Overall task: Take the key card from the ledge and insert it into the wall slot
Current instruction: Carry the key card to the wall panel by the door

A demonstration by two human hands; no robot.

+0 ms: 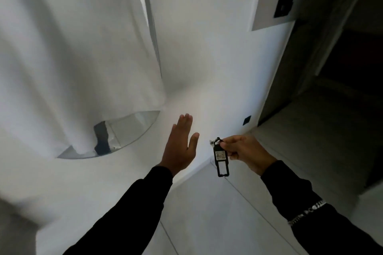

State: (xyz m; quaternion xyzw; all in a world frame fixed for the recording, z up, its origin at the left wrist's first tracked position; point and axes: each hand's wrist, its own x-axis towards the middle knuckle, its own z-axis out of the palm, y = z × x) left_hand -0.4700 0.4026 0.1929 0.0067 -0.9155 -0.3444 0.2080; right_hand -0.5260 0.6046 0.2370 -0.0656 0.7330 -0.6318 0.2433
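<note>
My right hand (242, 151) pinches the top of a black key card (221, 160), a flat tag with a small label and a metal key at its ring. The card hangs down from my fingers in front of the white wall. My left hand (182, 143) is flat with its fingers together and nothing in it, raised just left of the card. High on the wall at the upper right sits a grey plate (269, 6) with a black wall slot (283, 7), well above both hands. A curved glass ledge (132, 130) juts from the wall at the left.
A white curtain (72, 58) hangs over the left part of the ledge. A dark object (101, 138) stands on the ledge. A small black socket (247, 120) is low on the wall. A dark doorway (331, 68) opens at the right. Pale floor tiles (217, 213) lie below.
</note>
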